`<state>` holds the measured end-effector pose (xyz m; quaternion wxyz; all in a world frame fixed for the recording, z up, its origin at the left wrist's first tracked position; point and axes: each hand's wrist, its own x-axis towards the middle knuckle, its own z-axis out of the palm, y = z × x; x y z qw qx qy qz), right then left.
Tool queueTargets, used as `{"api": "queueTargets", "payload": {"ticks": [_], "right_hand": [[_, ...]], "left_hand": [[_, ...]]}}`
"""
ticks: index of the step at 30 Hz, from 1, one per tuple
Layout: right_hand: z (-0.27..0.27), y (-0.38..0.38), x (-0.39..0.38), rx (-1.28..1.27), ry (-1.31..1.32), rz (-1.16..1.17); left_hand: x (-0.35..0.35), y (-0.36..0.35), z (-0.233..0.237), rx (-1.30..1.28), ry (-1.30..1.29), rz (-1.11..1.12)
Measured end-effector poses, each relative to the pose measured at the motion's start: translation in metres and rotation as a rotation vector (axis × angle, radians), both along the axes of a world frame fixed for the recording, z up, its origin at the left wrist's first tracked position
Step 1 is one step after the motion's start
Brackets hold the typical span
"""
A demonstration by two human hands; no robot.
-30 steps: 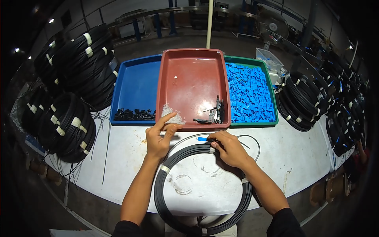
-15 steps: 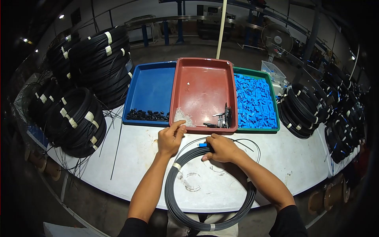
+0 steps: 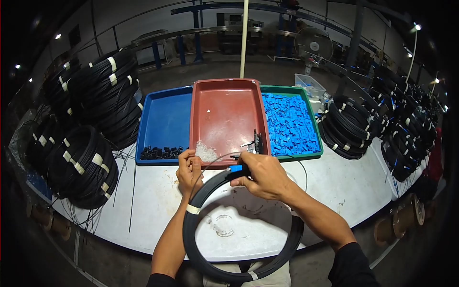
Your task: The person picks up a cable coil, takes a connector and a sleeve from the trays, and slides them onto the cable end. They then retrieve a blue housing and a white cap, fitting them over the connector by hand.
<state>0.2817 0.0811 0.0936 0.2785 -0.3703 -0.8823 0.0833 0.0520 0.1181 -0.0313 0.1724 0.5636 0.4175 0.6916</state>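
My right hand (image 3: 264, 175) grips the top of a coil of black cable (image 3: 192, 234), bound with white tape. A blue connector (image 3: 234, 168) on the cable's end sticks out to the left of my right fingers. The coil's lower part hangs at the table's front edge, over my lap. My left hand (image 3: 190, 171) is closed at the near left corner of the red tray (image 3: 224, 103), beside a small pile of clear pieces (image 3: 206, 152). Its fingers are bent together, and whatever they pinch is too small to make out.
Left of the red tray, a blue tray (image 3: 165, 112) holds small black parts (image 3: 162, 153). The green tray (image 3: 313, 115) on the right is full of blue connector parts (image 3: 291, 126). Taped cable coils stand on the left (image 3: 81, 162) and right (image 3: 346, 126). Black pieces (image 3: 257, 142) lie in the red tray.
My right hand has raised the coil's upper part off the table towards me. My left hand has drawn slightly back from the clear pieces, its fingers more curled. The whole view has shifted.
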Motion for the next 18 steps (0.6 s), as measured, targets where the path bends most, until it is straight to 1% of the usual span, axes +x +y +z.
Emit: {"api": "queueTargets", "payload": {"ticks": [1,2,3,4,5,6,7,8,9,10,11,12,13,14,15,16,17,18], "right_hand": [[0.009,-0.004,0.002,-0.019,0.083,-0.017],[0.014,-0.007,0.003,0.063,0.182,-0.030],[0.023,-0.009,0.004,0.088,0.305,-0.009],[0.028,-0.010,0.005,0.108,0.430,0.010],[0.031,-0.008,0.006,0.149,0.517,0.025],[0.035,-0.010,0.007,0.054,0.620,0.043],[0.032,-0.005,0.006,0.166,0.697,0.074],[0.028,0.003,0.005,0.283,0.772,0.107],[0.022,0.005,0.004,0.295,0.839,0.150],[0.016,0.004,0.005,0.250,0.858,0.178],[0.009,0.005,0.003,0.240,0.941,0.197],[0.004,0.004,0.000,0.228,1.022,0.216],[0.003,0.000,0.006,0.232,0.952,0.211],[-0.005,0.002,0.010,0.213,0.960,0.200],[-0.008,0.002,0.015,0.176,1.011,0.255],[-0.010,0.002,0.019,0.138,1.061,0.312],[-0.014,0.002,0.026,0.092,1.120,0.385],[-0.012,-0.001,0.030,0.046,1.138,0.398]], "left_hand": [[0.007,0.002,-0.003,-0.009,-0.012,-0.025],[0.014,0.001,-0.005,-0.023,-0.028,-0.049],[0.006,-0.003,-0.004,-0.192,0.010,-0.322],[0.004,-0.005,-0.012,-0.276,0.033,-0.539],[0.009,-0.005,-0.017,-0.362,-0.037,-0.639],[0.014,-0.004,-0.020,-0.443,-0.102,-0.738],[0.020,-0.010,-0.012,-0.416,-0.054,-0.792],[0.022,-0.012,-0.011,-0.455,0.001,-0.782],[0.025,-0.017,-0.007,-0.450,0.006,-0.784],[0.031,-0.023,-0.001,-0.375,0.023,-0.744],[0.035,-0.028,0.004,-0.300,0.040,-0.704],[0.034,-0.030,0.007,-0.279,0.072,-0.684],[0.046,-0.041,0.030,-0.222,0.143,-0.635],[0.057,-0.051,0.050,-0.167,0.210,-0.584],[0.048,-0.037,0.037,-0.228,0.300,-0.679],[0.043,-0.013,-0.013,-0.262,0.289,-0.751],[0.046,-0.014,-0.011,-0.302,0.269,-0.784],[0.050,-0.015,-0.007,-0.340,0.247,-0.816]]}}
